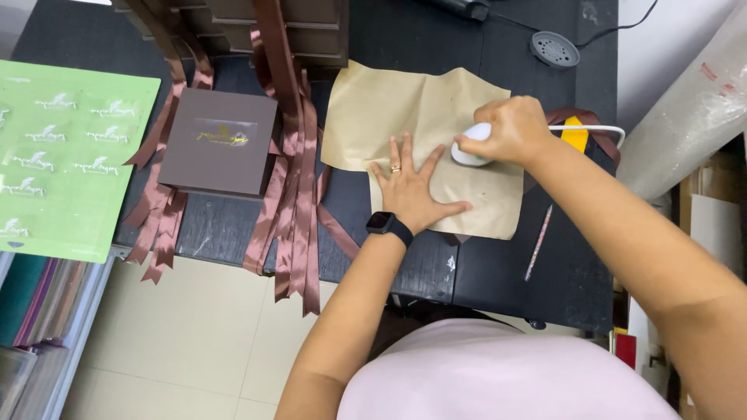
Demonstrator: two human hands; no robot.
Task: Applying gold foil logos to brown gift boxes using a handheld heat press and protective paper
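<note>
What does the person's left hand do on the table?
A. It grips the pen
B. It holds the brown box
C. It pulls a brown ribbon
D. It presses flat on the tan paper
D: the left hand lies flat with spread fingers on the tan paper, while the right hand grips a small white iron.

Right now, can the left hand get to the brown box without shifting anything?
Probably yes. The left hand lies flat on the tan paper; only flat brown ribbons lie between it and the brown box, nothing standing.
</note>
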